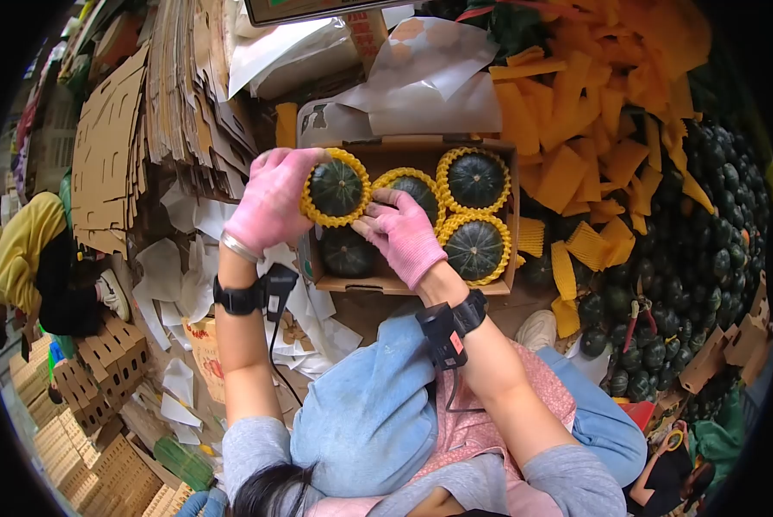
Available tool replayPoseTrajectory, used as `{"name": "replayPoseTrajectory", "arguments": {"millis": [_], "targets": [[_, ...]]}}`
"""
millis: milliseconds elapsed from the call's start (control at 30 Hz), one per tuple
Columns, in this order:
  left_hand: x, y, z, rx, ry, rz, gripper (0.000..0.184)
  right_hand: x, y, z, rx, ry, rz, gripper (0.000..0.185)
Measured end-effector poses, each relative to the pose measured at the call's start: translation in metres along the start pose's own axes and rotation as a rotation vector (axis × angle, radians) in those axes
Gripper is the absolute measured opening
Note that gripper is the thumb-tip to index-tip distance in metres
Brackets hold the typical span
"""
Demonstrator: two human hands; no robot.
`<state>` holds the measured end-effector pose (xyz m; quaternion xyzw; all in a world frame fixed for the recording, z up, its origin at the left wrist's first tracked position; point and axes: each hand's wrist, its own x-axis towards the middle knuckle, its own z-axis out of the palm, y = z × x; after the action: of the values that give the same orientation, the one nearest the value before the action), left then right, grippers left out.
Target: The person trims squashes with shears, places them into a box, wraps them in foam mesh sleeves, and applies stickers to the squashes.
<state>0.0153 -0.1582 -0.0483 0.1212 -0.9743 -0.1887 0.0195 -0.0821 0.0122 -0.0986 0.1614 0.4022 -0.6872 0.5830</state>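
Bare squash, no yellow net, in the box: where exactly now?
Head view: the bare squash sits in the near-left corner of the box, just below the yellow-netted squash in the left hand.

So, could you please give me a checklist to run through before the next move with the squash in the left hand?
1. Left hand has hold of the held squash: ok.
2. Yellow net around it: ok.
3. Far-right squash and near-right squash in the box netted: ok.
4. Near-left squash netted: not ok, none visible.
5. Right hand gripping anything: cannot tell.
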Motion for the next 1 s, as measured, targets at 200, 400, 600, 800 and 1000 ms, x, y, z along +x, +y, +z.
{"name": "replayPoseTrajectory", "arguments": {"millis": [200, 400, 600, 800, 1000], "targets": [[0.014, -0.014, 0.022, 0.103, -0.127, 0.014, 0.069, -0.001, 0.004, -0.010, 0.125, -0.101, 0.008, 0.048], [0.007, 0.005, 0.046, -0.002, 0.188, 0.036, 0.082, 0.000, 0.019, -0.016, 0.183, -0.107, -0.027, 0.050], [0.012, -0.007, 0.054, -0.054, 0.141, 0.135, 0.082, 0.002, 0.020, -0.024, 0.210, -0.136, -0.043, 0.042], [0.013, -0.006, 0.098, 0.403, 0.173, -0.012, 0.055, -0.076, -0.081, -0.050, -1.243, 0.264, -0.979, 0.010], [0.009, 0.011, 0.062, 0.648, 0.005, -0.144, 0.074, -0.023, -0.141, -0.200, -2.239, 0.784, -0.690, 0.040]]}}
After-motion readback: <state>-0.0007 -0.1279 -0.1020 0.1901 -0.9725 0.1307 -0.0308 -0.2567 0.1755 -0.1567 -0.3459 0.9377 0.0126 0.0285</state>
